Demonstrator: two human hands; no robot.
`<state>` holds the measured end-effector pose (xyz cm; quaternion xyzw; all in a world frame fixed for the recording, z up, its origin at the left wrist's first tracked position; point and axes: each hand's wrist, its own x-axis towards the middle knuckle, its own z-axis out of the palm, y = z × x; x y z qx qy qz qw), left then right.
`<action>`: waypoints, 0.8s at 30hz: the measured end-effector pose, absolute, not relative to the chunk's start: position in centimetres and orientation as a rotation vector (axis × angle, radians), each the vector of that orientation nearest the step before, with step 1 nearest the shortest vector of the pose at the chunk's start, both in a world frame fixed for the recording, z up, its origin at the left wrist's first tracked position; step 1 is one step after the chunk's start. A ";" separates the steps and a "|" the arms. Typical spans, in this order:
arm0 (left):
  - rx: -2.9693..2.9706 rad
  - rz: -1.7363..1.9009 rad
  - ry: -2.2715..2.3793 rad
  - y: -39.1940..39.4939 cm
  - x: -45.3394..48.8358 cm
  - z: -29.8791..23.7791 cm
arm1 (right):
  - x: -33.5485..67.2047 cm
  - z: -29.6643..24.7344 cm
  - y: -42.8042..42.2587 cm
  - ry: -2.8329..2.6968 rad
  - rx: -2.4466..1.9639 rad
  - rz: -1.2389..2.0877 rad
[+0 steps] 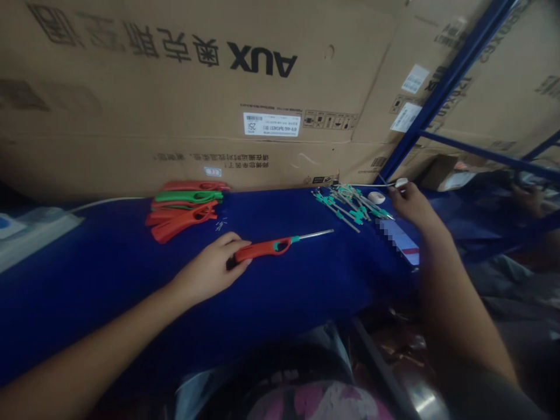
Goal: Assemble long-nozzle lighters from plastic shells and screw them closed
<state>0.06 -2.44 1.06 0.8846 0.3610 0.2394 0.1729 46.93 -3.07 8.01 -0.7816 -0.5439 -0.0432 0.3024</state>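
AUX cartons (pixel 175 99) stand behind the blue-covered bench (pixel 109 291), with red and green lighter shells (pixel 184 210) and green-fitted metal rods (pixel 350 204) lying on it. My left hand (pixel 210 271) curls closed around a red lighter (pixel 262 248) on the bench; my right hand (pixel 413 204) pinches a thin white-tipped wire (pixel 371 185).

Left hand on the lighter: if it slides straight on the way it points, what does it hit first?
The left hand holds the red utility lighter, and beyond it the first thing in line looks like the pile of teal-fitted metal rods, though depth is unclear.
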 end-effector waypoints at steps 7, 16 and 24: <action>2.447 0.759 0.959 -2.9 0.3 1.1 | 31.7 9.5 -1.0 -1.665 -1.337 0.633; 2.485 0.753 0.846 -3.6 0.5 1.2 | 21.1 4.0 1.9 -1.821 -1.077 0.564; 2.519 0.766 0.829 -3.5 0.4 1.1 | 21.4 3.9 2.4 -1.813 -1.091 0.555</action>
